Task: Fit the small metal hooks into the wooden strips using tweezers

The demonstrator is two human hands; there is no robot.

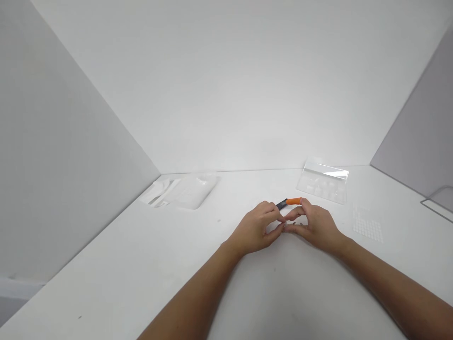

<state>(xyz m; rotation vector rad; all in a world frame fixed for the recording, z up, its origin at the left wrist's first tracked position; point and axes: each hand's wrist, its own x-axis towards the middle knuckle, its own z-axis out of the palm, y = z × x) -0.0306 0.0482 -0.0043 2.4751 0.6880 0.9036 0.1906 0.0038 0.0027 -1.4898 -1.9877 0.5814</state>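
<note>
My left hand (262, 225) and my right hand (314, 226) meet above the white table, fingertip to fingertip. Both are closed in a pinch around something small at their shared fingertips, too small and too covered to name. Just behind the fingers is a slim tool with an orange end (293, 201) and a black end (281, 204). Its orange end meets a raised finger of my right hand; whether that finger holds it, I cannot tell. Tiny dark bits (294, 223) show between thumb and finger of my right hand.
Clear plastic packaging with white pieces (184, 191) lies at the back left. At the back right is a transparent pouch or tray (322, 183). A sheet of small round clear dots (368, 225) is right of my right hand. A thin grey frame (437, 210) sits at the right edge.
</note>
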